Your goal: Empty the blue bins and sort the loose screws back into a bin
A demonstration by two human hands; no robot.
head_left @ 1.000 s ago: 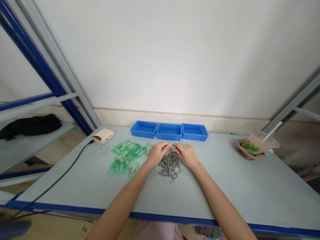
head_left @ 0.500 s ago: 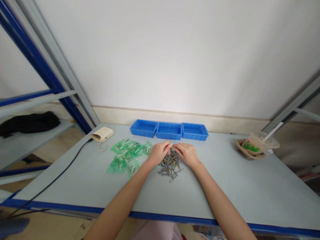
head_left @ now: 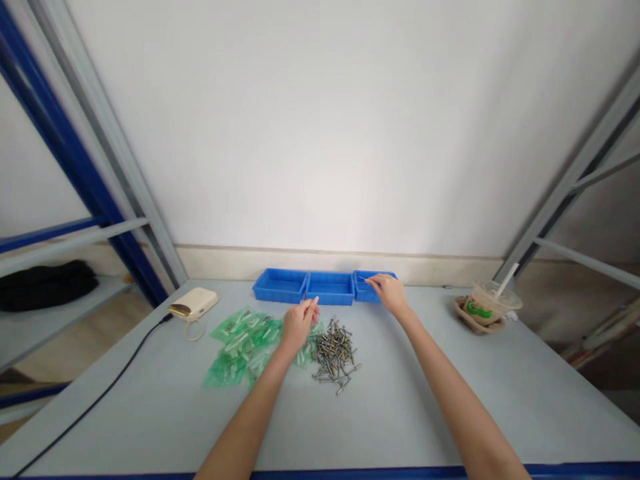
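My right hand [head_left: 391, 292] is pinched on a thin metal pin [head_left: 363, 278] over the right blue bin [head_left: 369, 293]. At the left edge of the pile, my left hand [head_left: 299, 325] is closed with thumb and fingers together; whatever they hold is too small to make out. Below and between the hands lies a loose pile of small metal rivets [head_left: 334, 353], silver with some yellowish ones. Green plastic bags [head_left: 240, 347] with small parts inside spread out to the left, partly behind my left hand.
Beside the right bin stand a middle blue bin [head_left: 329, 298] and a left blue bin [head_left: 277, 295], along the wall. A cream-coloured device [head_left: 197, 303] with a black cable [head_left: 115, 380] is on the left. A drink cup [head_left: 487, 307] sits in a cardboard holder [head_left: 465, 317] at the right.
My hands were together above the pile and are now apart. The right has moved away and right to the bin with the pin; the left has moved left. The view has tilted upward.
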